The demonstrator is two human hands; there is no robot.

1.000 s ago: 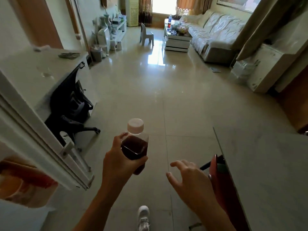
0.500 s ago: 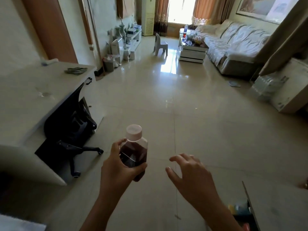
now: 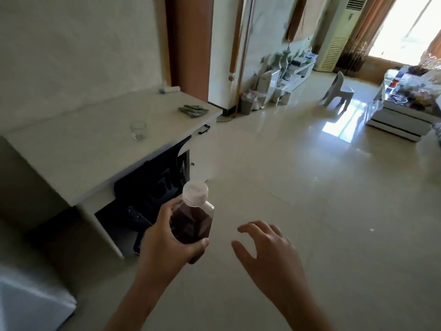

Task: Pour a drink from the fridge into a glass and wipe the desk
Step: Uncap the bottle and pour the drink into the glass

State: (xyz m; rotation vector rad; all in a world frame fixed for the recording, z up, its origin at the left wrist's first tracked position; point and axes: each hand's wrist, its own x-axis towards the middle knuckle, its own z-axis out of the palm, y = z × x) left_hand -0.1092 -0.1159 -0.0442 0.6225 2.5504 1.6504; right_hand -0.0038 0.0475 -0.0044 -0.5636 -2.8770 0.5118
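A wide tiled floor (image 3: 298,187) fills the room, with a white desk (image 3: 78,149) along the left wall and a dark office chair (image 3: 152,187) tucked under it. On the desk stand an empty clear glass (image 3: 138,130) near the middle and, well apart toward the far end, a crumpled grey cloth (image 3: 193,110). In front, the left hand (image 3: 167,244) grips an upright, capped bottle (image 3: 192,220) of dark drink, while the right hand (image 3: 269,254) hovers beside it, fingers spread and holding nothing.

One bottle (image 3: 192,218), one glass (image 3: 138,130), one cloth (image 3: 193,110), one desk (image 3: 78,149), two hands, left (image 3: 164,247) and right (image 3: 269,254), one small chair (image 3: 338,90), one black office chair (image 3: 152,187)
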